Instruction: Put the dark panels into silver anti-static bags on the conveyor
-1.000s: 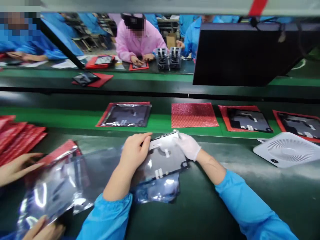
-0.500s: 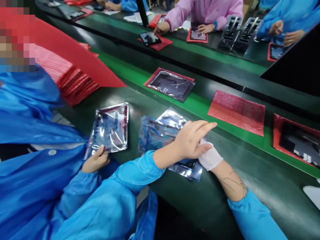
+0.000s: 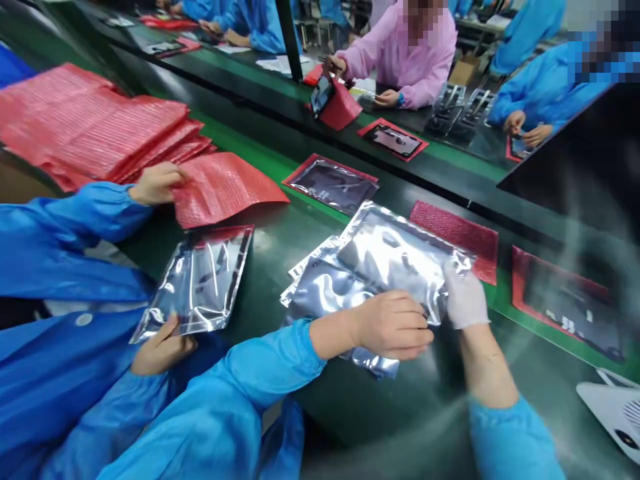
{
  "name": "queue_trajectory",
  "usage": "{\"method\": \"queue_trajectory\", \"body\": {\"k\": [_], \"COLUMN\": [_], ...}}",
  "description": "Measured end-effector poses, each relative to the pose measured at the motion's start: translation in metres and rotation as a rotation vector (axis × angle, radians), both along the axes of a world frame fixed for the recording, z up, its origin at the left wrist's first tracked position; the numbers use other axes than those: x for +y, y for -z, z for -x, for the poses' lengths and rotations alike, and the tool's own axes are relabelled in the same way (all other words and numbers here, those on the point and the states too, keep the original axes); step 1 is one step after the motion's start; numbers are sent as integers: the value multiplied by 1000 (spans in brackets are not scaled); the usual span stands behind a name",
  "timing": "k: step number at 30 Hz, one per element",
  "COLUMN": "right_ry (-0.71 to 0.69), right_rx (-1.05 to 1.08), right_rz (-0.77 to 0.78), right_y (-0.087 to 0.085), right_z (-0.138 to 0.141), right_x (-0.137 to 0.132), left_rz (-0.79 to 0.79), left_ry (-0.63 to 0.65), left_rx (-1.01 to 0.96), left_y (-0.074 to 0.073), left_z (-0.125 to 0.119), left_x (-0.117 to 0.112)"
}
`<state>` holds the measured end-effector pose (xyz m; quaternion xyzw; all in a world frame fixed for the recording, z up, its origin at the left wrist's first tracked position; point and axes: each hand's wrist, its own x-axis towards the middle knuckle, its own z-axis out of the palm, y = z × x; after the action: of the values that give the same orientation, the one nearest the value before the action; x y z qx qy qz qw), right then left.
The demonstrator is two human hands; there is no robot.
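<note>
A shiny silver antistatic bag [image 3: 395,247] is tilted up between my two hands. Bare fingers of my left hand [image 3: 393,325] are closed on its near lower edge. At the right end, my right hand [image 3: 467,295], in a white glove, grips the bag's corner; its fingertips are partly hidden. Whether anything is inside the bag, I cannot tell through the glare. Under and left of it, more silver antistatic bags [image 3: 325,287] lie on the dark green table [image 3: 425,413].
On my left, a co-worker holds a silver bag [image 3: 200,287] and a red bubble-wrap pouch [image 3: 225,190] beside a red pouch stack [image 3: 100,127]. The green strip carries a bagged dark panel [image 3: 333,183], a red pouch [image 3: 460,237] and another panel [image 3: 575,307]. A white device [image 3: 613,407] sits right.
My hands, crossed close together before, have moved apart and now hold up a silver bag. The co-worker at left has brought a red pouch over the silver bag.
</note>
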<state>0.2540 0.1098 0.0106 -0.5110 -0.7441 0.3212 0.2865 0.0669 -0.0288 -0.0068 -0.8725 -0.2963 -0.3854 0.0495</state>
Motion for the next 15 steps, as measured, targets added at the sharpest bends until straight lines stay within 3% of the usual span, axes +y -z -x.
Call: {"method": "queue_trajectory", "body": {"k": [2,5,7,9,12,15], "right_ry": [159,372,465,488,372,134], "right_rx": [110,447,638,713,441,25], "right_rz": [102,254,271,253,178,137], "right_y": [-5,4,16,25,30,24], "right_z": [-27,-61,-71,-69,-49,-26], "right_x": [35,73,83,81,65,45], "left_rz": [115,319,402,446,502,589], "left_ry": [-53,-291,-397,-418,-461,-476], "left_rx": [23,13,-19,-38,-52,-68], "left_y": [2,7,11,13,19,25], "left_z": [-3,-2,1,5,7,6], "left_x": [4,11,15,16,15,15]}}
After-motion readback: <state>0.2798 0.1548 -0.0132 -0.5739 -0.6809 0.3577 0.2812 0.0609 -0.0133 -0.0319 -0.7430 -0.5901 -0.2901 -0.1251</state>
